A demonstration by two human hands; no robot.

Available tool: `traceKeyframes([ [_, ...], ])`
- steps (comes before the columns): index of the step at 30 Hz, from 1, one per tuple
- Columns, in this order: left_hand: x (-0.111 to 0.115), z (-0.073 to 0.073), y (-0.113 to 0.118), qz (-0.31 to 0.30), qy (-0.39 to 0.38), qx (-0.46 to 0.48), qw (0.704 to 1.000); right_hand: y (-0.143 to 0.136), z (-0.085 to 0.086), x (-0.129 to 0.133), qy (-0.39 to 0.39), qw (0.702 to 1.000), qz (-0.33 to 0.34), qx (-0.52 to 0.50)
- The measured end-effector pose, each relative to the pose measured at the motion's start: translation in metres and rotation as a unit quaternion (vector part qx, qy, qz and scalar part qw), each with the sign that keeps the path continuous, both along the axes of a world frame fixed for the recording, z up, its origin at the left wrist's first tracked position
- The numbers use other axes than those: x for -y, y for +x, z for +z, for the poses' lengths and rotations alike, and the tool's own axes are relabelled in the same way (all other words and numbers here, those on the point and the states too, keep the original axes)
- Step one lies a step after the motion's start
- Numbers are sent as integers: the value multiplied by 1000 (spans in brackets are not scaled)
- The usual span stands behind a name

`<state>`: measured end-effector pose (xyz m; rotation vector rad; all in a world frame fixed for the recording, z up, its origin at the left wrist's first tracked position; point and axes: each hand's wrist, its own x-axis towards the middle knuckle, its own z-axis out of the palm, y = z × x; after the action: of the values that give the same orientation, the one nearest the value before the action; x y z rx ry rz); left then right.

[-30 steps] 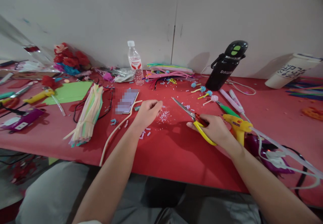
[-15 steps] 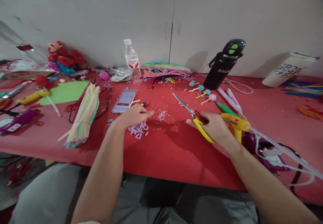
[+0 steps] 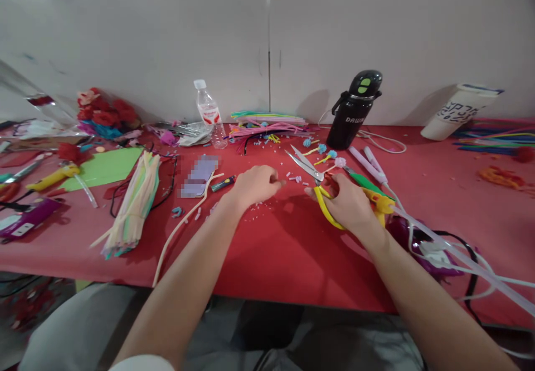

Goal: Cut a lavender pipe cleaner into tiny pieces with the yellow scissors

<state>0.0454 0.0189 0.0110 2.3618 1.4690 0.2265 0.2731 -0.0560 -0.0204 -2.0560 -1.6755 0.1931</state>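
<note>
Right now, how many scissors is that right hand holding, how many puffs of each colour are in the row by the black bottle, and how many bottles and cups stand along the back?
Scissors in the right hand: 1
Blue puffs: 3
Pink puff: 1
Bottles, one clear, one black: 2
White cup: 1
Total: 8

Tabletop (image 3: 276,259) open front-centre, scissors (image 3: 312,171) obstructing right — glue gun (image 3: 380,203) seemingly just beyond

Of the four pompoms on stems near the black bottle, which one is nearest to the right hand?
The pink pompom, just beyond the right hand; the three blue pompoms lie farther from it.
</note>
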Motion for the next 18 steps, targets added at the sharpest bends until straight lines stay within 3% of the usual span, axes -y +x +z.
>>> traceKeyframes([
  [3, -18, -7, 31, 48, 27, -1, 998, 2, -1, 0, 50, 997, 25, -46],
  [9, -41, -29, 71, 107, -1, -53, 993, 6, -8, -5, 59, 994, 63, -71],
  [14, -48, -39, 78, 111, -8, -49, 993, 3, -5, -3, 52, 993, 70, -82],
  [18, -52, -40, 70, 101, 11, -21, 995, 2, -5, -3, 51, 992, 74, -88],
])
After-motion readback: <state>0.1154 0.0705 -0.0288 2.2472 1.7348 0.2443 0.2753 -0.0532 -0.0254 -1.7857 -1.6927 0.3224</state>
